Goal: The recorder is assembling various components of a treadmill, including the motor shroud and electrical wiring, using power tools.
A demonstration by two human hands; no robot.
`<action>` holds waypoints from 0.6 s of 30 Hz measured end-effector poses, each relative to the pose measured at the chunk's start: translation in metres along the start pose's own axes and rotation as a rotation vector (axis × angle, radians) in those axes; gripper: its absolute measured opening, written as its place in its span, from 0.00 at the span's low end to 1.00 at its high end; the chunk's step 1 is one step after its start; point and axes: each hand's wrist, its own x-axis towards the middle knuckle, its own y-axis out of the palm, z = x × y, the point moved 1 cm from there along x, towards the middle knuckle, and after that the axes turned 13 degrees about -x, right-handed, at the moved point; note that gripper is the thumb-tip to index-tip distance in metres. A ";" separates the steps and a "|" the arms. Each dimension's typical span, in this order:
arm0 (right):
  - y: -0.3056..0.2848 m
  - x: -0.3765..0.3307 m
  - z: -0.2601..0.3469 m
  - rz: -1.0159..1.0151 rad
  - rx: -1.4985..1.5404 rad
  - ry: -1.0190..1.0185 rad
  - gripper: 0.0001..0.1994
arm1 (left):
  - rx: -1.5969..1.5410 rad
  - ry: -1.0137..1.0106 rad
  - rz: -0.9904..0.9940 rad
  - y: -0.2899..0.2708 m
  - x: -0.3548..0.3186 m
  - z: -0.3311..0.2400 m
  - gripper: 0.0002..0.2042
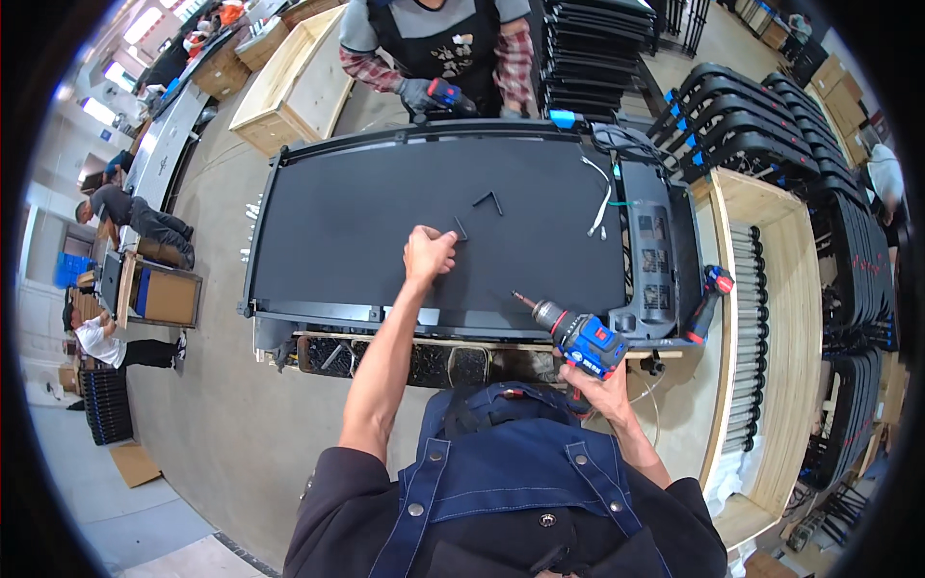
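A flat black treadmill-like deck (pixel 366 222) with a dark frame lies across in front of me. Over its middle, my left hand (pixel 429 255) has its fingers closed in a pinch on one end of a small black L-shaped piece (pixel 461 229). A second L-shaped piece (pixel 489 202) rests on the deck just beyond it. My right hand (pixel 599 385) grips a blue and black cordless drill (pixel 590 342) by its handle near the front edge. The drill's bit points up and left, above the deck and apart from the frame.
Across the deck a co-worker's gloved hand (pixel 419 94) is at a red and black power tool (pixel 448 94). White cables (pixel 601 197) lie at the deck's right. Another driver (pixel 711 299) sits at the right edge, beside a wooden crate of rollers (pixel 723 405). Black frames (pixel 742 125) are stacked behind.
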 end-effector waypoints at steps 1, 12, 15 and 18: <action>-0.006 -0.001 -0.006 0.025 -0.024 -0.039 0.17 | -0.042 -0.030 0.030 -0.002 0.011 0.006 0.19; -0.045 -0.033 -0.025 -0.172 0.137 0.067 0.23 | -0.187 0.095 0.350 0.042 -0.108 0.023 0.08; -0.050 -0.039 -0.031 -0.196 0.175 0.076 0.23 | 0.244 0.273 0.264 0.061 -0.146 0.021 0.10; -0.051 -0.047 -0.032 -0.198 0.157 0.095 0.23 | 0.425 0.390 0.176 0.069 -0.159 0.024 0.11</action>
